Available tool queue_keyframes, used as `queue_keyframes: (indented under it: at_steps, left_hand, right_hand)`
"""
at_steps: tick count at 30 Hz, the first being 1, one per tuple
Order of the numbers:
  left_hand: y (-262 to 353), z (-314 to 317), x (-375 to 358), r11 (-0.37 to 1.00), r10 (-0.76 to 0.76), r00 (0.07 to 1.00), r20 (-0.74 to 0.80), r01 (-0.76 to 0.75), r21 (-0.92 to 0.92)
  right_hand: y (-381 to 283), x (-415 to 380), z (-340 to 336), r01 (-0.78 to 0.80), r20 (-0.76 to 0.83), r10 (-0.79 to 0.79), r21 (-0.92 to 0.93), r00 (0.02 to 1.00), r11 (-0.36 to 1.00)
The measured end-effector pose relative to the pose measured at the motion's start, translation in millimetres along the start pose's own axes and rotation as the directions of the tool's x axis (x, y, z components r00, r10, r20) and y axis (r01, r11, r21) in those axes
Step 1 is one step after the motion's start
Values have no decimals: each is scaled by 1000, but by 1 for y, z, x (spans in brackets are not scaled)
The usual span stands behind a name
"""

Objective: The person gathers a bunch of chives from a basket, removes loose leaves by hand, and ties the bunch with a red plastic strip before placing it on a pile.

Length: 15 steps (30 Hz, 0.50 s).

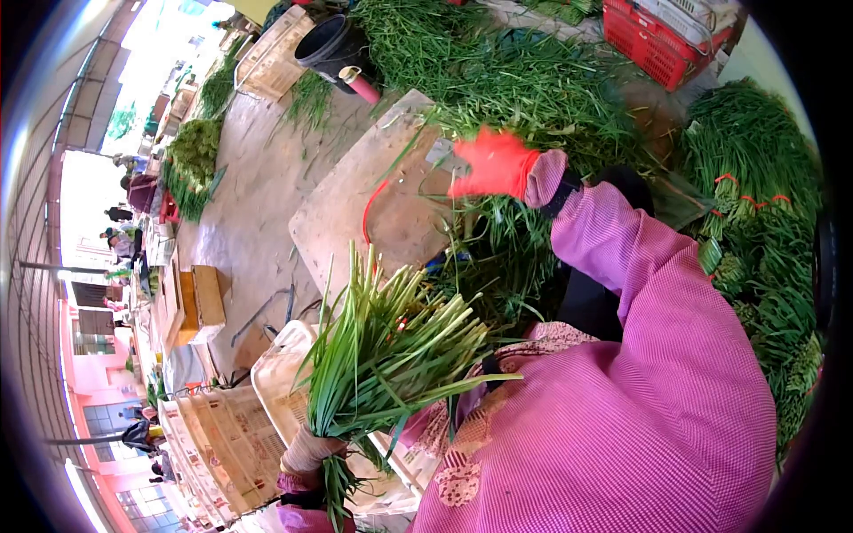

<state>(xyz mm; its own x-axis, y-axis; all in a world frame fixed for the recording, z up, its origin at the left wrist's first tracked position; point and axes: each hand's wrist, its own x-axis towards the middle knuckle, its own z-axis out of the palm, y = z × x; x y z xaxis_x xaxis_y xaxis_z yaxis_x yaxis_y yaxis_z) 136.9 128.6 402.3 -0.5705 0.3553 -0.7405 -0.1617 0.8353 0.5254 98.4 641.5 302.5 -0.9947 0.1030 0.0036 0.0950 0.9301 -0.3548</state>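
My left hand, in a pale beige covering, is closed round a thick bunch of garlic chives. The cut pale ends of the bunch fan out toward the board, while leaf tips hang below the fist. My right hand, in an orange glove, is smeared by motion over the far edge of a worn wooden board. A flat grey plate-like piece shows right at its fingers; I cannot tell whether it is held. A red tie strip lies curved on the board.
Loose chives heap beyond the board. Tied bundles are stacked at the right. Around stand a black bucket, a pink bottle, a red basket and a cream plastic crate. Other people are far off.
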Motion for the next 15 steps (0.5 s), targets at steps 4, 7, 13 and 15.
queue_keyframes:
  at_steps: [4, 7, 13, 15]
  left_hand:
    - [26, 4, -4, 990, -125, 992, 4, 125, -72]
    - [10, 6, 6, 993, 98, 995, 23, -97, -71]
    - [5, 7, 11, 990, 33, 998, 56, -40, 138]
    - [3, 9, 7, 995, 57, 998, 38, -60, 83]
  right_hand:
    - [-43, -12, 64, 88, 376, -530, 749, 760, 657]
    - [-89, -23, 75, -16, 242, -779, 958, 578, 286]
    - [-92, -24, 113, 355, 105, -623, 744, 775, 567]
    - [-82, -19, 87, -77, 342, -458, 860, 820, 504]
